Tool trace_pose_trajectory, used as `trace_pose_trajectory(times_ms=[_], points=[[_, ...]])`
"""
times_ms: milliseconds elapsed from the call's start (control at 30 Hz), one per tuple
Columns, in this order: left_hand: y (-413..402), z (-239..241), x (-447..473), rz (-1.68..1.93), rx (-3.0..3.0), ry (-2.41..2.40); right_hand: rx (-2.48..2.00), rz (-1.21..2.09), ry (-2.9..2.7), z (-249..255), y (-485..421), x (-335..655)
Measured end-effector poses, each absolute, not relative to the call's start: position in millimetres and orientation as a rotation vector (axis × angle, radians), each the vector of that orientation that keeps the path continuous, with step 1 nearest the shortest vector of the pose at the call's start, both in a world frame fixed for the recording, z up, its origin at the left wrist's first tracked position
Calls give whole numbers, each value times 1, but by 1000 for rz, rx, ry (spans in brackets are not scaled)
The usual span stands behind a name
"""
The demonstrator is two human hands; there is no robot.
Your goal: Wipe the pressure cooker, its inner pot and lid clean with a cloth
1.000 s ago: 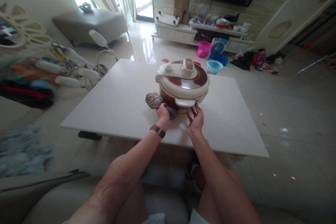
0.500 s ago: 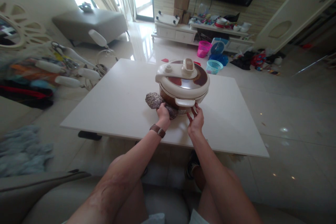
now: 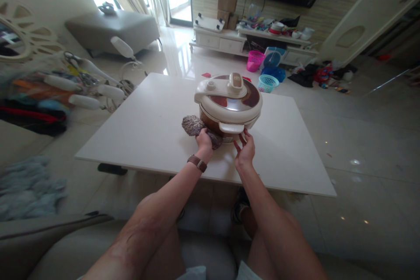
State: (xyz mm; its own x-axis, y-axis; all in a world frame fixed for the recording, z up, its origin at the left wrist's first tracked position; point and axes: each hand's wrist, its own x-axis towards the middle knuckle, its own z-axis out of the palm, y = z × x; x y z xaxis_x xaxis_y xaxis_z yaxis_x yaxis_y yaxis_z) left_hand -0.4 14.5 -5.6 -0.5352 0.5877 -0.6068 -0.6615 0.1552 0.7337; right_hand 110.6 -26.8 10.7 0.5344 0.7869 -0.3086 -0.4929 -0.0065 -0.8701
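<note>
Gripping a patterned cloth (image 3: 197, 127), the left hand (image 3: 204, 141) pressed it against the near-left side of the cooker (image 3: 229, 105), forearm stretched forward, a watch on the wrist. Just right of that cooker's front handle, the right hand (image 3: 245, 148) lay open, fingertips (image 3: 243, 136) touching the base. Both sat on the white table (image 3: 147, 127)
</note>
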Motion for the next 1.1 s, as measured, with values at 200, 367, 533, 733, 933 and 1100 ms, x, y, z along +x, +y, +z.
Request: trace_pose_trajectory(times_ms=[200,367,533,733,933,1100], points=[[16,-9,0,1592,-78,1400,-1315,959,-370,1,-26,110],[12,-10,3,1622,-104,1334,-1558,1134,-421,-16,-44,89],[1,-9,7,1591,-65,1332,-1497,1501,-396,-20,-62,65],[-13,-1,13,1545,-9,1324,-1311,1507,-185,-22,-44,70],[-30,-5,15,1470,209,1256,-1238,1359,-97,-24,-31,81],[-56,-8,16,1138,423,1253,-1221,1069,-91,-8,-14,107]])
